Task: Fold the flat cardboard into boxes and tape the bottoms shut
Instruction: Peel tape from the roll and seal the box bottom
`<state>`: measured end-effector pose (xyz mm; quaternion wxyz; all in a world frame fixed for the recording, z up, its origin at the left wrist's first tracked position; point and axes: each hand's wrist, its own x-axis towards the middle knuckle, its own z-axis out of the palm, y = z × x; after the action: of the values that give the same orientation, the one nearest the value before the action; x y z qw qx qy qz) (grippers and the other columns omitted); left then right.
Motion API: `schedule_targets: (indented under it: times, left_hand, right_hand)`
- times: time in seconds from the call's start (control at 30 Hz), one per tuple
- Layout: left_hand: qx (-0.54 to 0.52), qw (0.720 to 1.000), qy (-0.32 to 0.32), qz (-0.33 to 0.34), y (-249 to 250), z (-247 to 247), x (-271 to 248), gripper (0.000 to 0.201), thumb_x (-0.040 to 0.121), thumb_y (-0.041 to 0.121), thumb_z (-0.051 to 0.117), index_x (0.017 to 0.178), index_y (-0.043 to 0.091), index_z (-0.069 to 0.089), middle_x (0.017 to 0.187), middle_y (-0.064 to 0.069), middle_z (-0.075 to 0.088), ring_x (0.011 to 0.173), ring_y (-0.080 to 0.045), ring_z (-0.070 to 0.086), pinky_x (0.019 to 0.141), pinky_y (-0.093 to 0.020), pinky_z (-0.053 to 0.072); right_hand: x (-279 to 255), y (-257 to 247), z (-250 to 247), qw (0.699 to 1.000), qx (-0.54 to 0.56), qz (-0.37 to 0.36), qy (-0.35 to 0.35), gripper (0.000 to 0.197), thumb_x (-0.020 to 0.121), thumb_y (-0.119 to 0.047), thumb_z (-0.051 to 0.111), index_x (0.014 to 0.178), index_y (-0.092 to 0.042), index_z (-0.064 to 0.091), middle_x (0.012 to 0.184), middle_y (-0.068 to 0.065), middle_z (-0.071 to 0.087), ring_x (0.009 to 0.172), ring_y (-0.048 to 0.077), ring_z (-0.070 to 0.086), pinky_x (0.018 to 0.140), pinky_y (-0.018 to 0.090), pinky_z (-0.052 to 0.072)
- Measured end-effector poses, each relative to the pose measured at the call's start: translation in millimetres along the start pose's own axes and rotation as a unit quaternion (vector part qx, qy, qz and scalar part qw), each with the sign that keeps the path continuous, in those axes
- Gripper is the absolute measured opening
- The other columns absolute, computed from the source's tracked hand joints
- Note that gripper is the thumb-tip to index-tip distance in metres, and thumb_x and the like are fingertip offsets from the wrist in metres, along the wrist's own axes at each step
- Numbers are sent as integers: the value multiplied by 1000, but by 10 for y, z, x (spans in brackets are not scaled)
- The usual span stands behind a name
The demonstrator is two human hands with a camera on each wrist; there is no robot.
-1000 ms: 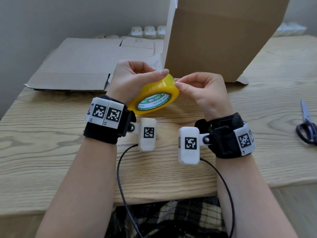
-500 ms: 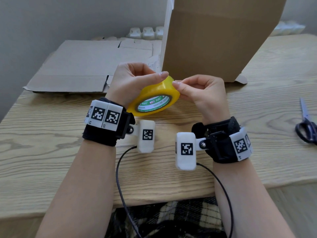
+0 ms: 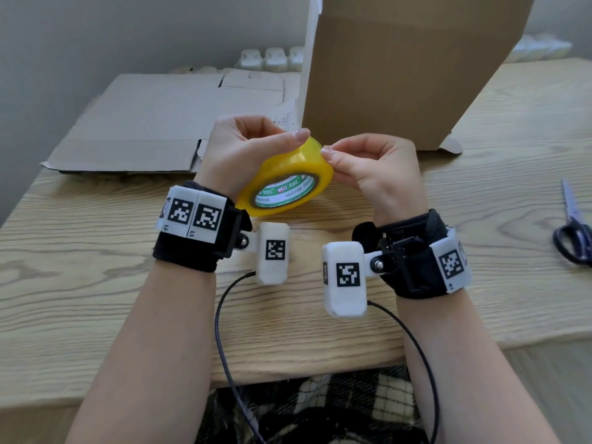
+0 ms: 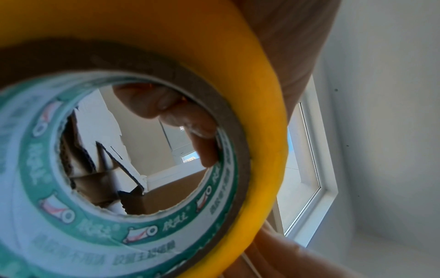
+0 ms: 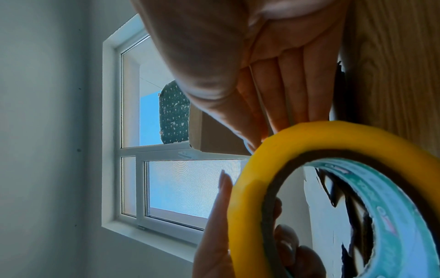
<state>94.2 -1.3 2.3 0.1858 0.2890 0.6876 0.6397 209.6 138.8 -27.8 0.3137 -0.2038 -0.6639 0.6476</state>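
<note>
Above the wooden bench point(image 3: 96, 283), a yellow tape roll point(image 3: 288, 174) with a green-and-white core is gripped by the left hand point(image 3: 243, 149), fingers through its hole. The right hand point(image 3: 374, 168) pinches its outer edge. Behind stand an upright box point(image 3: 400, 75) and flat cardboard point(image 3: 153, 123).

I note a glossy yellow tape roll point(image 3: 290, 184) with printed paper core, matt brown corrugated cardboard box point(image 3: 400, 68), grained wooden table point(image 3: 96, 267).
</note>
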Motion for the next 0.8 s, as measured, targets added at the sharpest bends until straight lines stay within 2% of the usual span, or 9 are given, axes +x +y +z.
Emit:
schedule_targets:
  times: [0.2, 0.3, 0.4, 0.6, 0.8]
  left_hand:
    - [5, 1000, 4, -2, -3, -8, 4, 22, 78, 25, 81, 72, 9, 67, 67, -2, 67, 63, -17, 65, 58, -27, 54]
    - [-10, 1000, 6, -8, -4, -22, 14, 21, 78, 23, 81, 70, 11, 66, 64, 1, 66, 61, -16, 64, 57, -26, 52]
    - [-8, 1000, 0, -4, -4, -22, 11, 22, 78, 24, 81, 72, 8, 66, 68, -2, 67, 63, -18, 65, 58, -27, 54]
    - [0, 1000, -8, 1, 10, -4, -4, 21, 79, 23, 80, 74, 8, 66, 70, -3, 67, 64, -18, 66, 59, -27, 55]
    - [-2, 1000, -6, -4, 9, -7, 3, 21, 78, 24, 81, 72, 11, 65, 66, 1, 66, 62, -16, 65, 57, -26, 53]
  right_hand:
    - [-20, 38, 10, 1000, -6, -26, 10, 6, 83, 2, 73, 87, 0, 76, 86, 15, 76, 85, 29, 74, 83, 50, 60]
    - [-68, 24, 12, 1000, 14, -21, -8, 13, 83, -8, 78, 93, 1, 76, 88, 16, 76, 88, 32, 74, 86, 52, 58]
    - [-72, 21, 13, 1000, 13, -28, -4, 19, 79, -14, 82, 91, 0, 77, 86, 15, 76, 87, 33, 74, 85, 55, 58]
    - [-98, -15, -5, 999, 40, 2, -9, 20, 78, -8, 82, 92, 5, 75, 88, 19, 75, 87, 34, 74, 86, 54, 58]
    - [-73, -43, -23, 999, 38, 27, -22, 17, 78, -6, 81, 91, 4, 75, 91, 21, 75, 90, 36, 73, 88, 53, 57]
